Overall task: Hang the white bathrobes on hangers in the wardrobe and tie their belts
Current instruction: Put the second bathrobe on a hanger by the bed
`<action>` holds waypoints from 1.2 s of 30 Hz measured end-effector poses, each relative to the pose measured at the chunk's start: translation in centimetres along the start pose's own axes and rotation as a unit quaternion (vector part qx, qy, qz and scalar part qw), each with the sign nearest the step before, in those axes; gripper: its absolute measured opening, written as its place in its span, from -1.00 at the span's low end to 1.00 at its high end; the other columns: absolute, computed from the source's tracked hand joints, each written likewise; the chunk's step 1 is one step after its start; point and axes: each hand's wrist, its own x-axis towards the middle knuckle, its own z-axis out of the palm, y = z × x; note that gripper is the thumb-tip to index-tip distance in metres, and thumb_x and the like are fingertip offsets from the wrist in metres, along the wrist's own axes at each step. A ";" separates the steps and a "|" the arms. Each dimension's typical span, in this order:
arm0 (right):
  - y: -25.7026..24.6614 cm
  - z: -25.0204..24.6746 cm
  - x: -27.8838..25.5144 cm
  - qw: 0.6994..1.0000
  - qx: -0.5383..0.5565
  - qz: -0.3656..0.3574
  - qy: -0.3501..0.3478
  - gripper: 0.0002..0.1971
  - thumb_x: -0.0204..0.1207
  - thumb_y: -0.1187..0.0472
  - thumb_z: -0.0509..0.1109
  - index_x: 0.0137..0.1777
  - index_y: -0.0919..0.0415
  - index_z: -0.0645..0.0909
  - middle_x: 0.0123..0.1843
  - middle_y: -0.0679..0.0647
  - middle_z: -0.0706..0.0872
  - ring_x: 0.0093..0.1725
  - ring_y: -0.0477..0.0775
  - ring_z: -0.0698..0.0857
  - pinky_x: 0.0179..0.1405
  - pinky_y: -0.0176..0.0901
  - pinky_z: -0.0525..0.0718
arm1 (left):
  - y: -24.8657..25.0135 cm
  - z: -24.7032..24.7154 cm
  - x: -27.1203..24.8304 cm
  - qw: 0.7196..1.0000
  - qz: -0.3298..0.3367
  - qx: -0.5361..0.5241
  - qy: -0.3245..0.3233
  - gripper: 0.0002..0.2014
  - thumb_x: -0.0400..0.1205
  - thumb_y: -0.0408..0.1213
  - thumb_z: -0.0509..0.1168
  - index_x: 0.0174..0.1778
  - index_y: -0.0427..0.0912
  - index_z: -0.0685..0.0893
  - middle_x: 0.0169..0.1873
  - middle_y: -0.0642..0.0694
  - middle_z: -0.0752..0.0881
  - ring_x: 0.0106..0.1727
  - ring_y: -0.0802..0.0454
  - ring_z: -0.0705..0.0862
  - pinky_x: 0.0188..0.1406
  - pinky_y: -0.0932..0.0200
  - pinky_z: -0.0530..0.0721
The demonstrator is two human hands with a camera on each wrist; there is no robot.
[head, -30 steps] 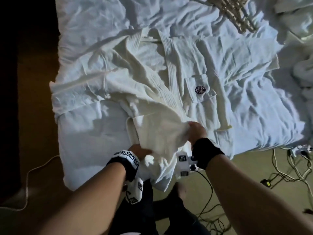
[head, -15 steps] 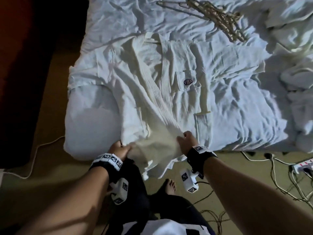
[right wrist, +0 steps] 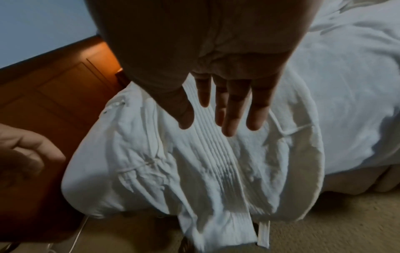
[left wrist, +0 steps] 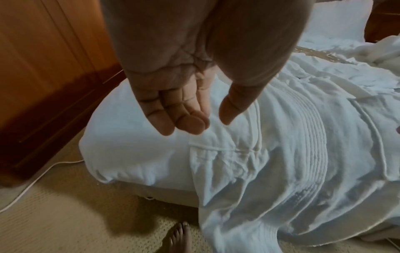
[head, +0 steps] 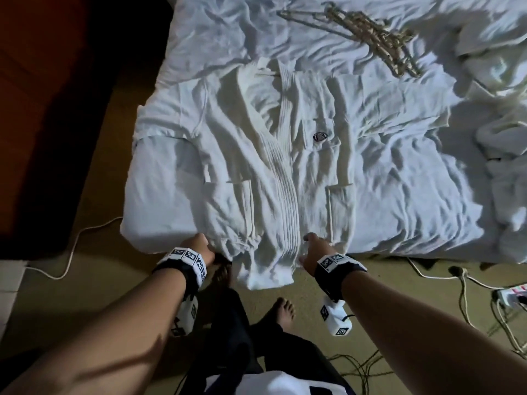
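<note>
We're letting go of the robe (head: 273, 172) now: both flaps are lying closed on the bed (head: 413, 195), hem hanging over the edge. Left hand (left wrist: 179, 109) and right hand (right wrist: 225, 106) are hovering, fingers relaxed, holding nothing. Hangers (head: 370, 38) are waiting next.

The head view looks steeply down at the bed (head: 399, 195); both wrist views sit close, sharing the robe (left wrist: 292, 154) at its edge.

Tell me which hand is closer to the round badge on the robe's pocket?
Right. The right hand hovers at the robe's hem almost straight below the badge; the left hand sits at the hem's far left corner, farther across.
</note>
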 end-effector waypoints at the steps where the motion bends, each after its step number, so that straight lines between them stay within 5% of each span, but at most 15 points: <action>1: -0.4 -0.6 0.3 0.999 0.032 -0.018 -0.006 -0.45 0.54 0.11 0.39 0.51 0.08 0.33 0.28 0.11 0.67 0.17 0.14 0.70 0.13 -0.03 0.66 | 0.0 -0.8 0.1 1.000 0.009 -0.001 -0.004 -0.61 0.46 0.05 0.35 0.10 -0.11 0.61 0.11 -0.17 0.73 0.16 -0.19 0.70 0.18 0.01 0.62; 3: -1.4 -2.1 0.9 0.998 0.050 -0.043 -0.002 -0.49 0.56 0.10 0.39 0.48 0.07 0.38 0.18 0.09 0.71 0.09 0.12 0.72 0.04 -0.04 0.69 | 0.3 -2.1 1.1 0.999 0.029 -0.008 -0.014 -0.58 0.41 0.11 0.38 0.05 -0.09 0.66 0.07 -0.14 0.76 0.10 -0.16 0.72 0.09 0.09 0.64; 6: -4.0 -5.0 2.6 0.996 0.057 -0.064 0.017 -0.58 0.58 0.08 0.36 0.43 0.03 0.44 0.21 0.06 0.70 0.10 0.11 0.70 0.08 -0.02 0.69 | 1.3 -4.8 3.1 0.999 0.048 -0.018 0.016 -0.79 0.48 -0.16 0.32 0.00 -0.09 0.66 0.03 -0.19 0.76 0.04 -0.18 0.71 -0.06 0.17 0.58; 15: -13.1 -12.2 11.4 0.993 0.088 -0.072 0.022 -0.67 0.59 0.07 0.36 0.33 0.03 0.53 0.15 0.04 0.71 0.12 0.10 0.69 0.15 0.00 0.66 | 4.7 -11.9 12.7 0.992 0.108 -0.037 0.058 -0.81 0.57 -0.29 0.25 0.06 -0.16 0.67 0.06 -0.23 0.74 0.10 -0.23 0.67 0.04 0.12 0.60; 25: -21.7 -22.3 27.0 0.984 0.160 -0.016 0.072 -0.76 0.55 0.04 0.39 0.20 -0.04 0.58 -0.07 -0.03 0.71 -0.10 0.00 0.68 -0.10 -0.27 0.50 | 12.3 -26.9 30.9 0.978 0.193 0.023 0.077 -0.75 0.57 -0.25 0.24 0.15 -0.14 0.64 0.12 -0.26 0.69 0.12 -0.23 0.66 0.10 0.09 0.60; 29: -24.9 -25.3 34.3 0.984 0.156 -0.011 0.085 -0.71 0.56 0.06 0.38 0.27 -0.01 0.58 0.02 0.02 0.72 -0.02 0.05 0.65 0.01 -0.27 0.51 | 15.2 -29.8 38.3 0.967 0.239 0.064 0.064 -0.61 0.55 -0.22 0.30 0.33 -0.01 0.59 0.26 -0.25 0.56 0.14 -0.25 0.66 0.26 0.00 0.59; 32: -27.5 -27.8 39.2 0.987 0.132 -0.019 0.087 -0.66 0.54 0.05 0.38 0.31 0.01 0.55 0.08 0.05 0.76 0.11 0.11 0.71 0.17 -0.13 0.63 | 17.5 -30.7 42.5 0.955 0.260 0.133 0.044 -0.50 0.60 -0.19 0.28 0.50 0.16 0.47 0.50 -0.15 0.40 0.41 -0.22 0.52 0.47 -0.02 0.44; 36: -29.9 -30.0 45.6 0.985 0.148 0.006 0.085 -0.49 0.48 -0.07 0.42 0.43 -0.04 0.46 0.25 0.00 0.72 0.30 0.10 0.64 0.39 -0.05 0.52 | 18.2 -30.1 46.8 0.939 0.273 0.206 -0.036 -0.44 0.61 -0.27 0.25 0.57 0.12 0.40 0.59 -0.10 0.34 0.53 -0.18 0.42 0.54 -0.01 0.37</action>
